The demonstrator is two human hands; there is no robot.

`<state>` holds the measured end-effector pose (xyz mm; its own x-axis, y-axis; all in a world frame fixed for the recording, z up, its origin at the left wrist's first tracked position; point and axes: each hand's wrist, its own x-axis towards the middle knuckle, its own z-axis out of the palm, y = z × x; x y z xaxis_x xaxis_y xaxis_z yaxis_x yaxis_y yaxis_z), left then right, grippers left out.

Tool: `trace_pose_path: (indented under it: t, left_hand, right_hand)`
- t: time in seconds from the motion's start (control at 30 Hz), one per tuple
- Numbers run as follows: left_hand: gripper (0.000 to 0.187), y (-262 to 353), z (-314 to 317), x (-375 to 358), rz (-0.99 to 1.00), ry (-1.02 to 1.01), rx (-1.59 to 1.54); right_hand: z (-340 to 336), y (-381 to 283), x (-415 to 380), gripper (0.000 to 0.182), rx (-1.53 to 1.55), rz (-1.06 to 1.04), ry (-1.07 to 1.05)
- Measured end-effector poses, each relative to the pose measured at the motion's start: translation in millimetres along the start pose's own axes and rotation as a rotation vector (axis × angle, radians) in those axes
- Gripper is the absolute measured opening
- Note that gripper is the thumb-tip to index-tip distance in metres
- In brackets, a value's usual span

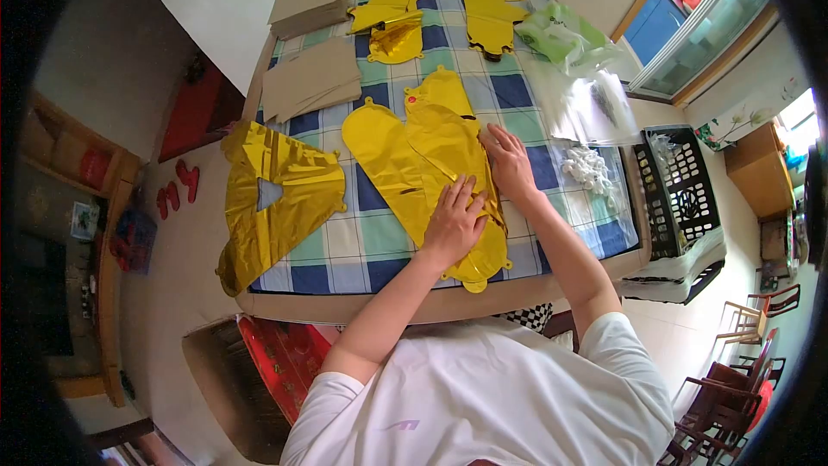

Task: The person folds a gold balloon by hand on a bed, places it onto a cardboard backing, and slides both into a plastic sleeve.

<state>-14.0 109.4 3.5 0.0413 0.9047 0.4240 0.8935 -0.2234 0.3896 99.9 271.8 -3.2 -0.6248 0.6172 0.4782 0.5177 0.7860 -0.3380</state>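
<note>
A flat gold foil balloon [379, 147], partly folded over itself, lies on the checked tablecloth in front of me. My left hand [455, 223] rests on its lower right part with the fingers stretched out. Along the balloon's right edge lies my right hand [511, 160], its fingers extended and touching the foil. To the left, another gold foil balloon [285, 198] with a triangular opening hangs partly over the table edge. More flat gold foil balloons [493, 13] are at the far side.
Stacked cardboard sheets [312, 78] lie at the far left of the table. A green and clear plastic bag [565, 39], clear sleeves [595, 112] and a white string bundle [588, 171] lie on the right. A black crate [681, 190] stands beside the table.
</note>
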Motion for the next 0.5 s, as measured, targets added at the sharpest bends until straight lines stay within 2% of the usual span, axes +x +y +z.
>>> trace_pose_path:
  t: [0.27, 0.5]
  left_hand:
    - [0.039, 0.3, 1.1, 0.7, -0.009, -0.009, 0.015]
    - [0.04, -0.3, 2.0, -0.2, -0.021, -0.031, 0.001]
  right_hand:
    - [-2.0, -2.3, -0.5, 0.045, -0.005, 0.023, -0.035]
    - [-43.7, -6.7, -59.7, 0.05, 0.18, -0.06, -0.18]
